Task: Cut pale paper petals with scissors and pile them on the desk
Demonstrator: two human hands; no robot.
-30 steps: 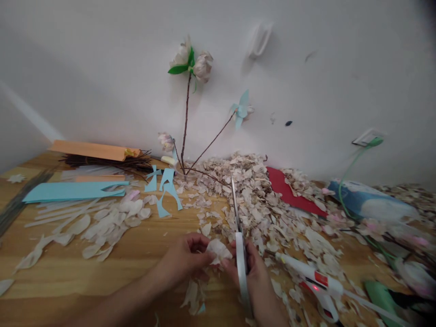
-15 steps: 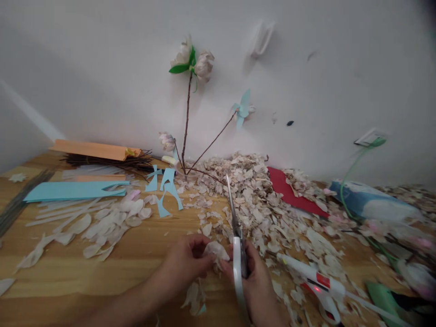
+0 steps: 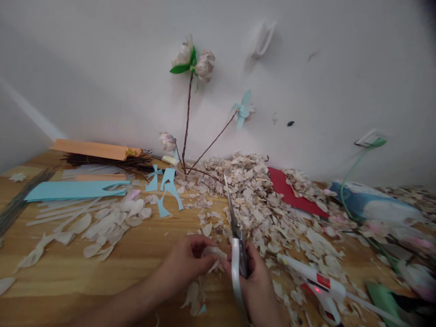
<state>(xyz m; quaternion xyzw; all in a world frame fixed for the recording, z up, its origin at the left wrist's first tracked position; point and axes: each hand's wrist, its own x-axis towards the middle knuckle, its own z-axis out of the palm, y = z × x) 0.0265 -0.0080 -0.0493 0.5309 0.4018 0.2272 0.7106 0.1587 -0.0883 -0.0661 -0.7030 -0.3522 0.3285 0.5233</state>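
A pale, thin petal (image 3: 211, 250) is pinched between the thumb and fingers of my left hand (image 3: 189, 259), above the wooden table. My right hand (image 3: 257, 284) has white-handled scissors (image 3: 235, 261) in its grip, blades closed and pointing away from me. The right fingertips also reach the petal's right edge. Part of the petal is hidden behind the fingers. Just below the hands lie some loose petals (image 3: 192, 297) and a small blue scrap (image 3: 202, 309).
A glue gun (image 3: 313, 277) with a red light lies at the right. Dried petals (image 3: 252, 200) are heaped by the wall, beside red paper (image 3: 294, 193). Twig stems (image 3: 187, 118) with flowers stand at the back. Blue paper (image 3: 75, 190) and cut scraps (image 3: 170, 188) lie left.
The petal has turned and flattened between my fingers, so less of it shows. The scissors have shifted slightly to the left.
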